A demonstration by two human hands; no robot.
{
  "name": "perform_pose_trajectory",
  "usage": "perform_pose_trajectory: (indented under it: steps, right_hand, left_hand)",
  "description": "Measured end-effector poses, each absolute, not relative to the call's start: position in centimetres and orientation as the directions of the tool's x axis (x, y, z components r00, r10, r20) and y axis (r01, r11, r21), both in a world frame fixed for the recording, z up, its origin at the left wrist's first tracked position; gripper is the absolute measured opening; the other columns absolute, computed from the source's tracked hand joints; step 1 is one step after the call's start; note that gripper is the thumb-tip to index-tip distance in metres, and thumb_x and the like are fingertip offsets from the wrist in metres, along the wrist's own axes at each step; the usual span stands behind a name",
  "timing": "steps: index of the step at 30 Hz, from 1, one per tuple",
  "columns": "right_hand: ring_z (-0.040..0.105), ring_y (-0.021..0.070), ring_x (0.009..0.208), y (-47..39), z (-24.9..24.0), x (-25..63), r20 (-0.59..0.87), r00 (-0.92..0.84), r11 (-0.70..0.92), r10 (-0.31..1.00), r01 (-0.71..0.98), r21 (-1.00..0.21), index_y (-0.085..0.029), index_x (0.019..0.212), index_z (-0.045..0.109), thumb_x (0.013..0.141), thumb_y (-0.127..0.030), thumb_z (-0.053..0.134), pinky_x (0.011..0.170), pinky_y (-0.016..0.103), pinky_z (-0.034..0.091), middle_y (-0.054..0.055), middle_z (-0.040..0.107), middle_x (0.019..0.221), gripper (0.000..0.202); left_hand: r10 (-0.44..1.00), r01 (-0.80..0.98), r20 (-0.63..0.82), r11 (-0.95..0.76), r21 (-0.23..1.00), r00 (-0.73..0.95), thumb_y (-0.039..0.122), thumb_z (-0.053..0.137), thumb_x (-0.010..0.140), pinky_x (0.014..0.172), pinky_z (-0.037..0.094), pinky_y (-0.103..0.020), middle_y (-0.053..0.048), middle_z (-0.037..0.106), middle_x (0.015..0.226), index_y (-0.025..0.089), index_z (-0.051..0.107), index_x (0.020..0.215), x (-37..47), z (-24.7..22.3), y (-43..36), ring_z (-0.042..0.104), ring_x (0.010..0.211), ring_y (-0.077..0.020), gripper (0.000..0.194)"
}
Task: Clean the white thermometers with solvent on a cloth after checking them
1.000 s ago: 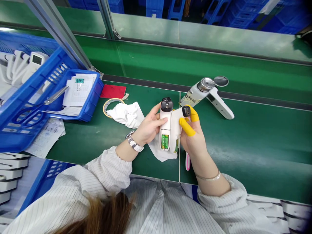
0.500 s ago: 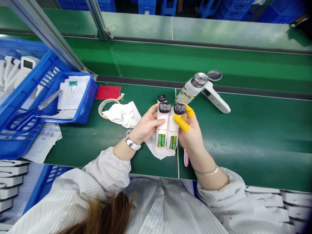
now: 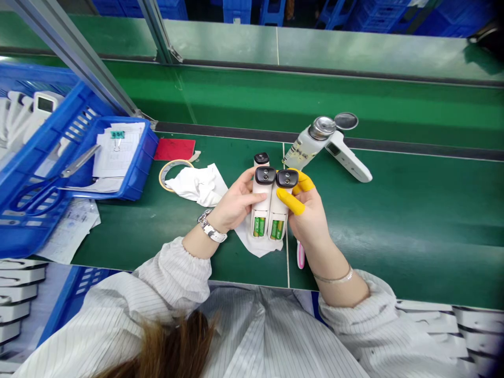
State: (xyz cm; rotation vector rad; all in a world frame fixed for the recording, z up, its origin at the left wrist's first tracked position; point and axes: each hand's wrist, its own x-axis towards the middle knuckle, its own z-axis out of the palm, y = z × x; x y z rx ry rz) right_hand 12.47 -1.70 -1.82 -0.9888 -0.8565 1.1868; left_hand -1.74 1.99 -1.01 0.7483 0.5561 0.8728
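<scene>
My left hand (image 3: pixel 235 203) is closed around a white forehead thermometer (image 3: pixel 262 207) with a black two-lens head. Its open battery bay shows green batteries. A matching thermometer (image 3: pixel 277 210), also with exposed batteries, is gripped in my right hand (image 3: pixel 309 212), which wears yellow finger cots on thumb and forefinger. The two stand side by side, heads toward the far side. Behind the left one, a third black head (image 3: pixel 261 157) peeks out, its body mostly hidden. Below them lies a white cloth (image 3: pixel 258 249). A pink-and-white handle (image 3: pixel 301 256) sticks out beside my right wrist.
A metal-topped bottle (image 3: pixel 305 148) with its lid up stands near another thermometer (image 3: pixel 349 160). Leftward are a crumpled white cloth (image 3: pixel 199 186), a tape roll (image 3: pixel 162 176), a red pad (image 3: pixel 175 149), and a blue tray (image 3: pixel 134 181) with papers and scissors (image 3: pixel 81 161).
The thermometer in my right hand has turned to face upward more and shifted slightly left, closer against the other one. My left hand has hardly moved.
</scene>
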Motion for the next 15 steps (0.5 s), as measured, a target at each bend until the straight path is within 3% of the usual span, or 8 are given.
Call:
perform_pose_trajectory:
  steps: [11,15]
  right_hand:
    - [0.056,0.0214,0.110,-1.92,-1.83,12.60,0.057,0.162,0.094,0.985,-0.229,-0.969,-0.030,0.110,0.051,0.071,-0.032,0.070,0.099,0.041,0.044,0.002,0.059,0.115,0.044]
    - [0.052,0.0229,0.115,-2.13,-1.85,12.55,0.080,0.114,0.094,0.990,-0.118,-0.989,-0.032,0.119,0.046,0.075,-0.041,0.065,0.101,0.043,0.043,0.002,0.056,0.121,0.049]
  left_hand:
    - [0.833,-0.438,-0.076,0.363,0.822,0.548,0.011,0.065,0.071,0.086,0.047,-0.030,0.000,0.058,0.106,0.028,0.051,0.113,-1.52,-1.52,1.85,0.056,0.100,-0.0165,0.047]
    - [0.881,-0.321,0.011,0.160,0.933,0.472,0.017,0.068,0.070,0.086,0.047,-0.031,-0.001,0.057,0.104,0.025,0.049,0.107,-1.34,-1.34,1.44,0.056,0.098,-0.0164,0.042]
